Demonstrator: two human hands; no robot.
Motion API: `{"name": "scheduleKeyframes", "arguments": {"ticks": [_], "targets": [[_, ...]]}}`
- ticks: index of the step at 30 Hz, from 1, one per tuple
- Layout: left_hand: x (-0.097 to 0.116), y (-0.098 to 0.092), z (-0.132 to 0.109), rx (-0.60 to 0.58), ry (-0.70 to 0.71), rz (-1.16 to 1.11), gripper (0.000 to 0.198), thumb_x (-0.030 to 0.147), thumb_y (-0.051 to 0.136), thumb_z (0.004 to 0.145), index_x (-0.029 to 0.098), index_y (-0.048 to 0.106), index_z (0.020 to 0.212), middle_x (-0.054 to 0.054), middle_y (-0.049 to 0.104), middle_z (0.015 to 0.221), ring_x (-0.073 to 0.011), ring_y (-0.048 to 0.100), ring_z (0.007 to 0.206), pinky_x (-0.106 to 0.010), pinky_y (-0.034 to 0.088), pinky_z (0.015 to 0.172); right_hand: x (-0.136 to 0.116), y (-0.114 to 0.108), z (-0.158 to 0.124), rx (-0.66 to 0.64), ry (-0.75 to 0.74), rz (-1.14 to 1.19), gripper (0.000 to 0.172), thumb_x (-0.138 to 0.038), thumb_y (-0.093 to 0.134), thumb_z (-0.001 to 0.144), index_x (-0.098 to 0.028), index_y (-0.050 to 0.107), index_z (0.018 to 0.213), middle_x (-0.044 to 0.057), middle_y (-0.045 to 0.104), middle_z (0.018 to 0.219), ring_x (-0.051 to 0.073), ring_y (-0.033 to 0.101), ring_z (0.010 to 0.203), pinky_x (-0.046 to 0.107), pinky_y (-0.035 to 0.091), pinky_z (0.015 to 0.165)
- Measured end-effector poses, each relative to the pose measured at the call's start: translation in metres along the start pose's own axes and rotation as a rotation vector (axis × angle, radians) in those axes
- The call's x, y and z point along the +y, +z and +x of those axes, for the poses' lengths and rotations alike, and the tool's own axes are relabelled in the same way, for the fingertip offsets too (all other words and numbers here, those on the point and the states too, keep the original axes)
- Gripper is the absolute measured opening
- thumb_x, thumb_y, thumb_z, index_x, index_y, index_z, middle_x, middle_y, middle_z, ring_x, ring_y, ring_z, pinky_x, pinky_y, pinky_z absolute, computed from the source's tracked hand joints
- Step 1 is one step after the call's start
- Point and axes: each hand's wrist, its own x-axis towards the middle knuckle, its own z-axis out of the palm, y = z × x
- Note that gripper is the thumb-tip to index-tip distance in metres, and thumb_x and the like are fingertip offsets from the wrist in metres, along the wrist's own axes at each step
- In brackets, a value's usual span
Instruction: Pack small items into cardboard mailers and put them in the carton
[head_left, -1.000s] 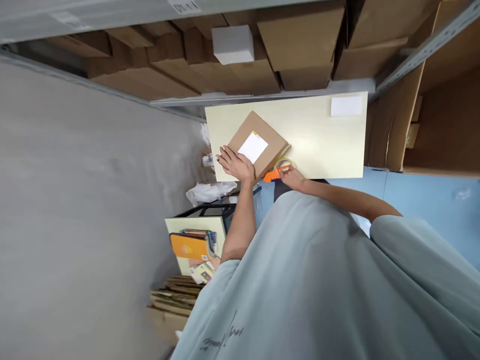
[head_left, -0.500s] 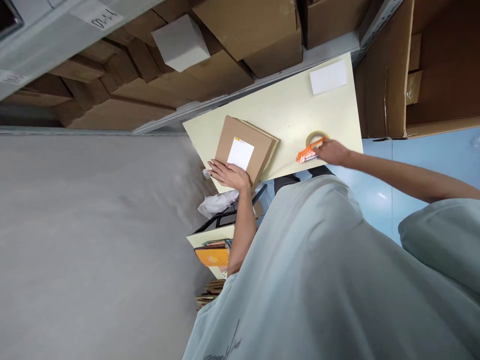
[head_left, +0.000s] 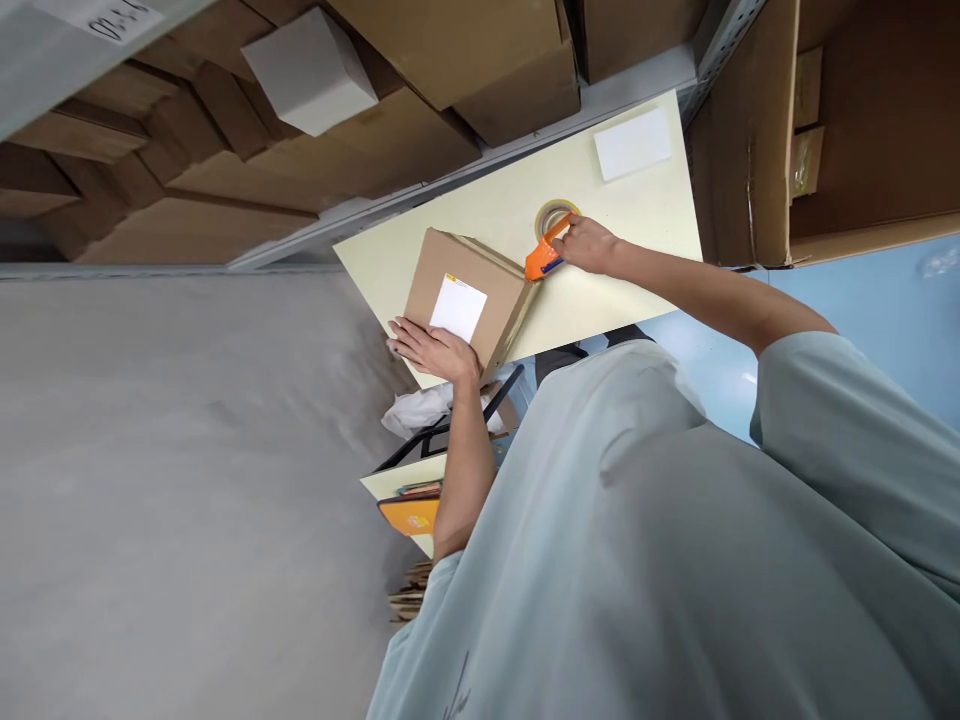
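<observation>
A brown cardboard box (head_left: 487,290) with a white label (head_left: 458,307) on top lies slanted on the cream table (head_left: 622,250). My left hand (head_left: 435,350) rests flat on the box's near left part, fingers spread, close to the label. In my right hand (head_left: 589,245) is an orange tape dispenser (head_left: 541,260) carrying a roll of yellowish tape (head_left: 553,213). Its front end is at the right corner of the box. Whether tape is stuck there I cannot tell.
A white sheet (head_left: 632,144) lies at the table's far right. Shelves with cardboard boxes (head_left: 465,50) and a white box (head_left: 309,70) run behind. On the right stands a big open carton (head_left: 772,150). An orange folder (head_left: 409,515) lies on a lower surface, near white plastic (head_left: 416,410).
My right hand has brought the tape dispenser leftward, from the table's right side to the box's right corner. My left hand stays on the box. The whole view has shifted slightly.
</observation>
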Motion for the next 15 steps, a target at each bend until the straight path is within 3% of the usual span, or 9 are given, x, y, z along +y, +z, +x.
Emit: {"name": "scheduleKeyframes", "arguments": {"ticks": [4,9,12,15], "targets": [[-0.005,-0.02,0.025,-0.1,0.136,0.006,0.073,0.033,0.032,0.115,0.016,0.035,0.185,-0.016,0.024,0.195,-0.0323,0.006,0.184,-0.063,0.011,0.148,-0.027,0.0,-0.017,-0.039,-0.07,0.075,0.04,-0.002,0.039,0.107,-0.004,0.066,0.136,0.015,0.086,0.112,0.031,0.081,0.127,0.058,0.049,0.128],[0.013,-0.028,0.064,-0.194,0.249,-0.147,0.071,0.049,0.048,0.116,0.015,0.047,0.179,-0.018,0.025,0.194,-0.034,-0.008,0.184,-0.066,-0.015,0.143,-0.117,0.006,-0.032,-0.146,-0.193,0.13,0.059,0.002,0.046,0.099,-0.008,0.064,0.155,0.014,0.089,0.119,0.031,0.081,0.129,0.057,0.045,0.133],[0.045,-0.013,0.055,-0.211,0.263,-0.235,0.09,0.057,0.06,0.112,0.006,0.035,0.182,-0.022,0.013,0.195,-0.0318,-0.018,0.182,-0.059,-0.018,0.143,-0.172,0.009,-0.03,-0.153,-0.237,0.102,0.061,0.003,0.043,0.099,-0.009,0.068,0.153,0.016,0.087,0.132,0.031,0.079,0.134,0.056,0.045,0.132],[0.078,0.004,0.024,-0.213,0.103,-0.121,0.107,0.048,0.068,0.106,0.003,0.012,0.186,-0.022,-0.004,0.196,-0.0309,-0.02,0.181,-0.054,-0.012,0.146,-0.199,0.014,-0.025,-0.123,-0.248,0.055,0.057,0.007,0.041,0.098,-0.002,0.073,0.145,0.022,0.086,0.13,0.032,0.083,0.123,0.054,0.054,0.121]]}}
